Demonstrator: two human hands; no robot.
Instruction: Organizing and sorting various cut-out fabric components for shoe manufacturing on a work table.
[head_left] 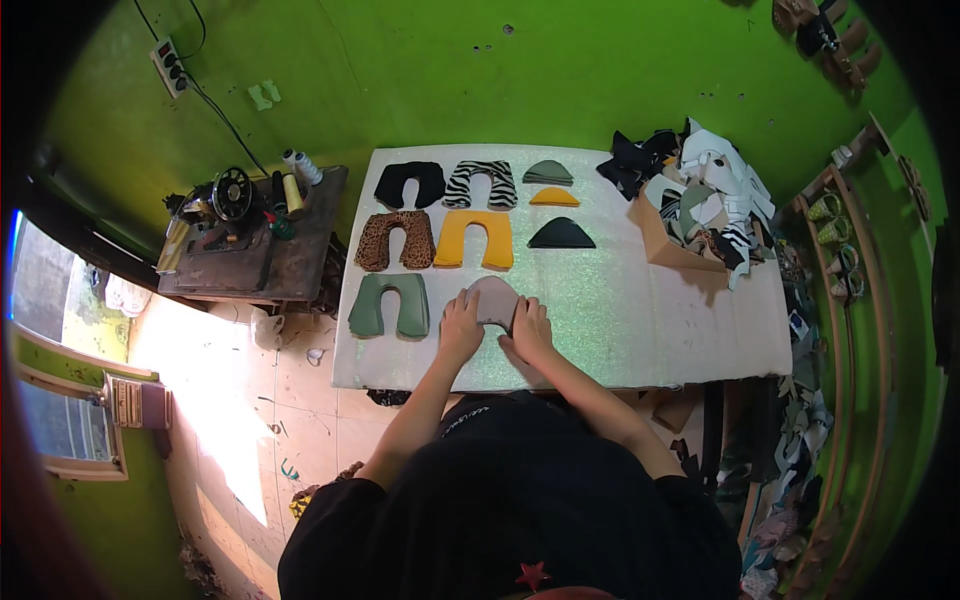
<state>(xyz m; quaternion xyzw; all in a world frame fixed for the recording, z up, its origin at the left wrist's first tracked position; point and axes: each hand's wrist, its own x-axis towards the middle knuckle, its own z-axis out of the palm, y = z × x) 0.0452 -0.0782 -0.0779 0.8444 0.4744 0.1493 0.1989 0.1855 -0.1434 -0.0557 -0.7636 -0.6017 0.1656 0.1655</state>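
A greyish-pink U-shaped stack of cut pieces [494, 301] lies near the front edge of the table, curved end away from me. My left hand [462, 322] is closed round its left side, and my right hand [530, 328] grips the right side. Left of it sits a sage green U-shaped stack [366, 305]. Farther back are a leopard-print stack [376, 240], a yellow stack [452, 238], a black stack [390, 185] and a zebra-print stack [466, 180], all U-shaped. Half-round pieces in green [548, 173], yellow [555, 196] and black [562, 234] lie to their right.
The white-covered table [690, 340] stands against a green wall. A cardboard box [670, 243] heaped with scraps sits at its back right. To the left, a sewing machine [231, 200] stands on a dark table [290, 265]. A rack with sandals [845, 262] lines the right wall.
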